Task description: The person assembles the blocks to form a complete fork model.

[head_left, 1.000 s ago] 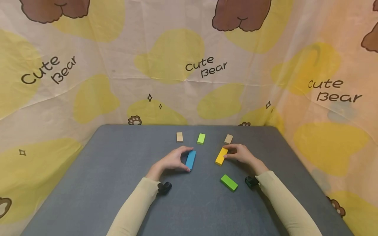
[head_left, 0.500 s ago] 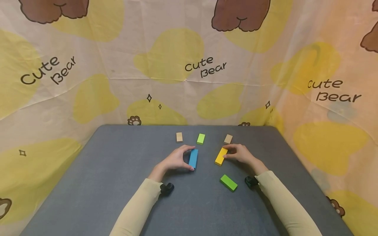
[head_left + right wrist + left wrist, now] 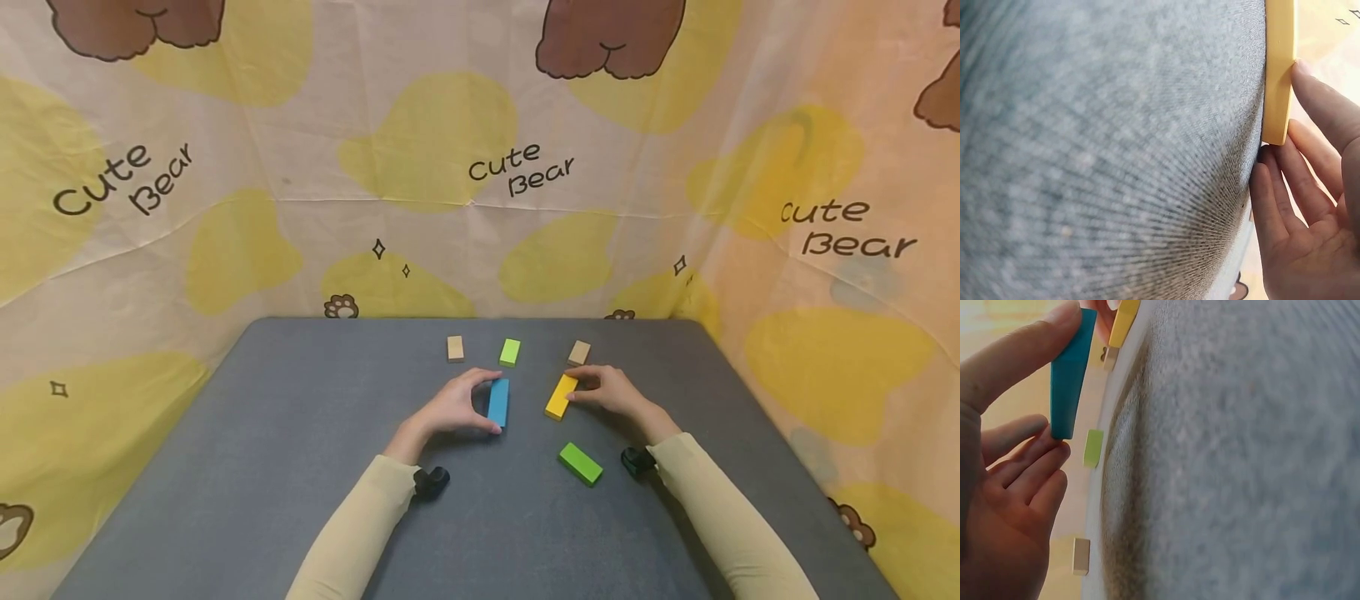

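My left hand (image 3: 450, 403) pinches a blue block (image 3: 498, 403) lengthwise, thumb at its near end and fingers at the far end. In the left wrist view a gap shows between this blue block (image 3: 1072, 381) and the grey tabletop. To the right, a yellow block (image 3: 559, 400) lies slanted on the table. My right hand (image 3: 617, 393) holds it with the fingers at its far end and the thumb on its right side; the right wrist view shows the yellow block (image 3: 1279, 69) against the cloth. The two blocks stand apart.
A green block (image 3: 580, 464) lies nearer me, below the yellow one. Along the back are a wooden block (image 3: 455, 349), a lime block (image 3: 510, 352) and another wooden block (image 3: 578, 353). A printed curtain (image 3: 420, 167) rises behind the grey table (image 3: 247, 467).
My left hand has moved right with the blue block, closer to the yellow one, and the block has turned slightly more upright in view. My right hand and the yellow block stay put.
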